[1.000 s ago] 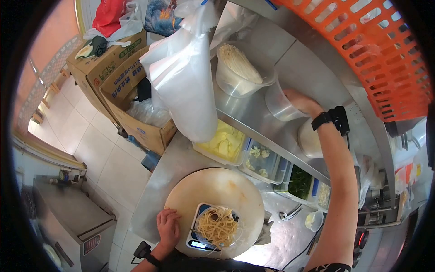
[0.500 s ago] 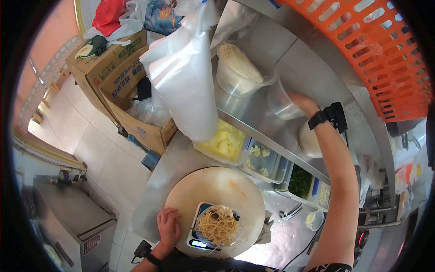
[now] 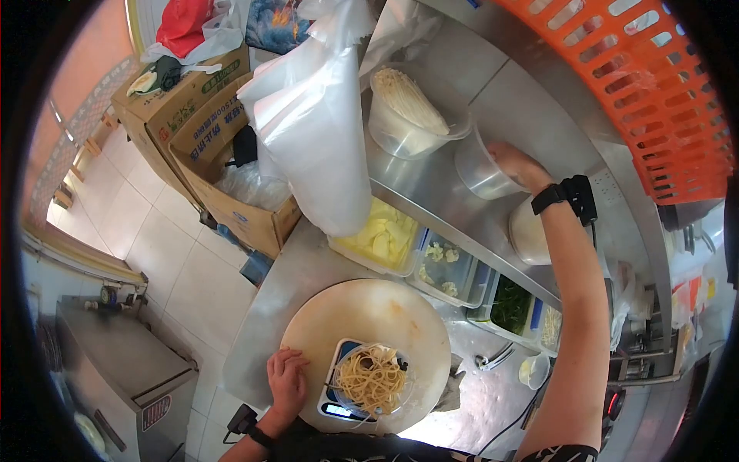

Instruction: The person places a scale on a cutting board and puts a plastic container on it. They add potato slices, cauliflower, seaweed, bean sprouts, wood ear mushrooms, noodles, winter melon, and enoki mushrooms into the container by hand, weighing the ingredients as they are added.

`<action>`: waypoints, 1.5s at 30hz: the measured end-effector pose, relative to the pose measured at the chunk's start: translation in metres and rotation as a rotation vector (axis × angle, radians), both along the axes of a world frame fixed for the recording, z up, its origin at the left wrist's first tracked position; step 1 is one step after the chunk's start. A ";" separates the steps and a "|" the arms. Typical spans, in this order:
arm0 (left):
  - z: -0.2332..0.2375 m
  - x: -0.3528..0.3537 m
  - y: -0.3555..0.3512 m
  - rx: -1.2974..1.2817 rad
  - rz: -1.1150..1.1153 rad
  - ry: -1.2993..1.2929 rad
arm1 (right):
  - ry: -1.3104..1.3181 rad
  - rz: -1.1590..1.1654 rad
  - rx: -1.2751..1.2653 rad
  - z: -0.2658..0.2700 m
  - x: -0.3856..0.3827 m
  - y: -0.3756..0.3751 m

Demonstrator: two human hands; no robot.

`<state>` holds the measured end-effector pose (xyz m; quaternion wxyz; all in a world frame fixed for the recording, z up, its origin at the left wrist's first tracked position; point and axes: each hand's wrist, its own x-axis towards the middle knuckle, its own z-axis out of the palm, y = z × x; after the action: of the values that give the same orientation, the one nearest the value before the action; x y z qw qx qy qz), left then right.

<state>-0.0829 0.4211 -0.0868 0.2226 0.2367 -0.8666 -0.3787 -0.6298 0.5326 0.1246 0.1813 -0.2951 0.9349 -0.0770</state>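
Note:
My left hand (image 3: 287, 385) lies against the left edge of a round chopping board (image 3: 419, 323), fingers resting on it and holding nothing. Beside it, a digital scale (image 3: 339, 410) carries a clear bowl of noodles (image 3: 373, 381) with dark pieces among them. Up on the metal shelf, my right hand (image 3: 519, 166) is at the mouth of a clear plastic tub (image 3: 479, 171). Its fingers look bent together and are partly hidden, so anything in them cannot be made out. To the left stands a tub of enoki mushrooms (image 3: 412, 108); a pale-filled container (image 3: 530, 235) is below my right wrist.
Under the shelf stand boxes of sliced potato (image 3: 385, 235), cauliflower (image 3: 446, 266) and dark greens (image 3: 509, 306). Plastic bags (image 3: 315, 131) hang at the shelf's left end. An orange basket (image 3: 639, 100) overhangs the upper right. Cardboard boxes (image 3: 231, 200) stand left.
My right hand has risen slightly in the clear tub, and more of its back and fingers shows. My left hand stays at the board's edge.

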 end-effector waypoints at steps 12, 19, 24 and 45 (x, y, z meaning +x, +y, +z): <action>0.000 -0.001 -0.001 -0.005 -0.016 -0.014 | -0.208 0.267 -0.029 0.015 0.037 -0.017; 0.008 -0.004 -0.003 0.006 -0.033 -0.022 | -0.254 0.099 -0.196 0.022 0.030 -0.016; 0.007 -0.004 -0.002 0.063 -0.008 0.085 | -0.345 -0.125 -0.778 0.070 0.083 0.018; 0.149 -0.035 0.035 0.517 -0.421 0.425 | -1.517 -0.439 -1.092 0.012 0.397 0.070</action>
<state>-0.1181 0.4559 0.0624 0.2474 0.0183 -0.7071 -0.6622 -0.2328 0.6023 0.1362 0.5573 -0.0287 0.4382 -0.7047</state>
